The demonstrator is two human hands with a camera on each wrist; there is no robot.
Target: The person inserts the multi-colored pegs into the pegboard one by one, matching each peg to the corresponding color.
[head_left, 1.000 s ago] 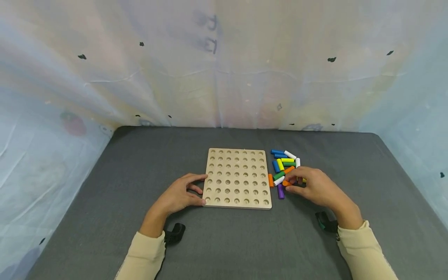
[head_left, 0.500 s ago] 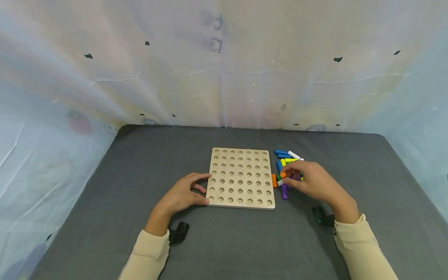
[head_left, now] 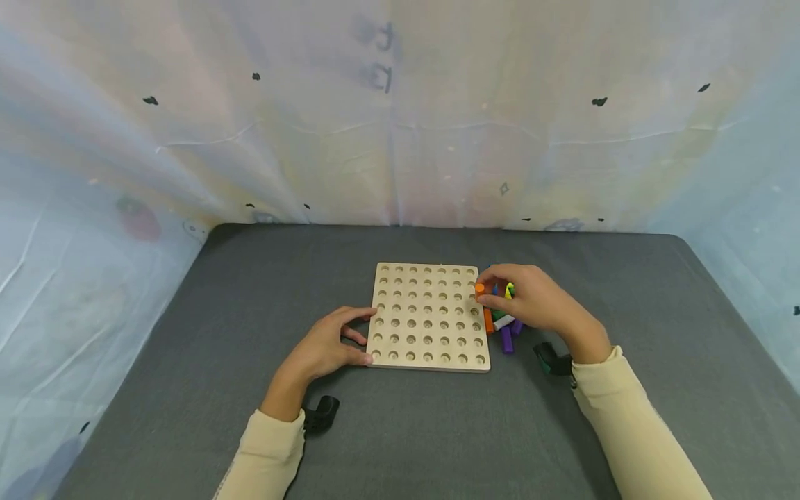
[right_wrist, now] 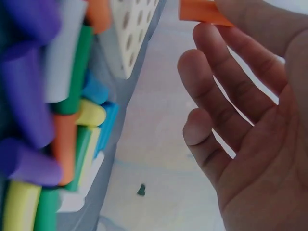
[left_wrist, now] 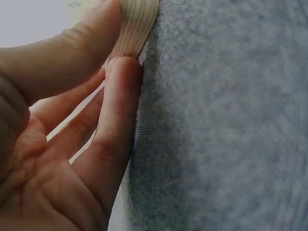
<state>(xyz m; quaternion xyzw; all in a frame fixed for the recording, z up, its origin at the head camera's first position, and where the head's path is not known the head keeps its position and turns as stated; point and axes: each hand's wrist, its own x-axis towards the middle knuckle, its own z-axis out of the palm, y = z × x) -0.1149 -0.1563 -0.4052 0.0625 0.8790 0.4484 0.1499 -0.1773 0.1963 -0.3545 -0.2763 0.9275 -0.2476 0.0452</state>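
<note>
A square pale wooden board (head_left: 427, 317) with rows of round holes lies on the table. My left hand (head_left: 326, 345) rests at its left edge, thumb at the near corner and fingertips against the side; the left wrist view shows a fairly straight finger (left_wrist: 122, 106) touching the wooden edge. Between thumb and fingers, my right hand (head_left: 531, 297) pinches an orange peg (head_left: 480, 289) upright by the board's right edge, above the surface. In the right wrist view the orange peg (right_wrist: 197, 10) shows clear of the loose pegs, while the other fingers are loosely bent.
Several loose pegs lie right of the board, partly hidden under my right hand, among them a purple peg (head_left: 507, 340) and a white peg (head_left: 503, 322). Another orange peg (head_left: 489, 321) lies along the board's right edge. A grey cloth (head_left: 400, 430) covers the table; a pale curtain (head_left: 437, 125) hangs behind.
My right hand has lifted the orange peg out of the pile, turned it upright and carried it left and away from me to the board's right edge. The left hand stays at the board.
</note>
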